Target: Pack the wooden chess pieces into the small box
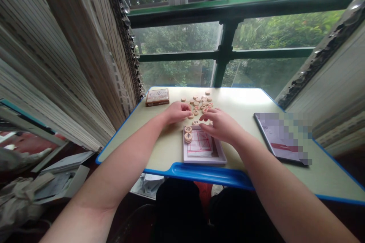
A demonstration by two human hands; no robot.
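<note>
Cardboard box (157, 97) lies far left, left hand (178, 112) curled over the wooden xiangqi pieces (198, 103), any grip hidden, right hand (219, 125) open just above the white tray (219, 155), whose small stack of pieces (188, 136) could topple if those open fingers brush it

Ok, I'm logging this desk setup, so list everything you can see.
Xiangqi pieces: many, pale wood, loose mid-table, some stacked in the tray.
Tray: one, white, nearest the person, holding a red-lined paper board.
Box: one, reddish-brown, far left of table.
Tablet: one, dark-edged, right of table, screen pixelated.
Table: one, pale green, blue rim.
Window: one, green frames, trees beyond.
Blind: one, beige, left.
Left hand: one, bare, on the loose pieces.
Right hand: one, bare, above the tray.
</note>
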